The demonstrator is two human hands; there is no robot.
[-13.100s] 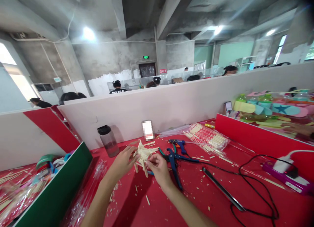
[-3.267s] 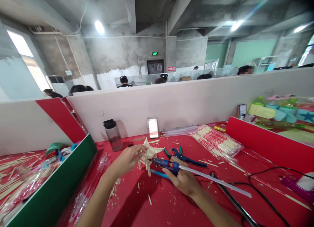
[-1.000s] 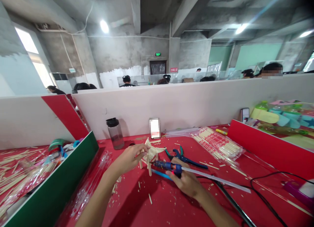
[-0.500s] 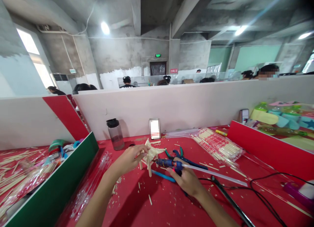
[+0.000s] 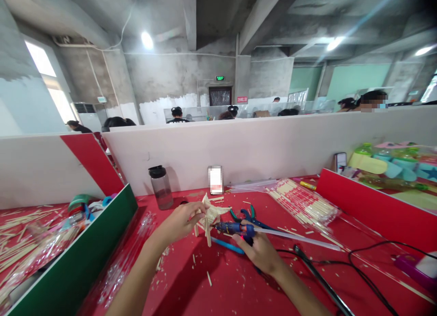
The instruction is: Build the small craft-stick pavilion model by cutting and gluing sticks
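Observation:
My left hand is closed on a small model built of pale wooden sticks, which stands upright on stick legs. In my right hand is a blue glue gun, its nozzle pointing left at the model's legs. I cannot tell whether the tip touches the wood. A long translucent glue stick juts out of the gun's back end. Beneath the gun lies a light blue tool or strip. Pliers with blue and green handles rest just behind.
Wood scraps litter the red tabletop. A dark-lidded bottle and a phone stand at the white partition. Bagged sticks lie right, near a black cable and a dark rod. Green and red dividers flank me.
The glue gun has shifted very slightly left, and its nozzle is a little nearer the model's legs. The glue stick's rear end has moved slightly left and up. My left hand stays put.

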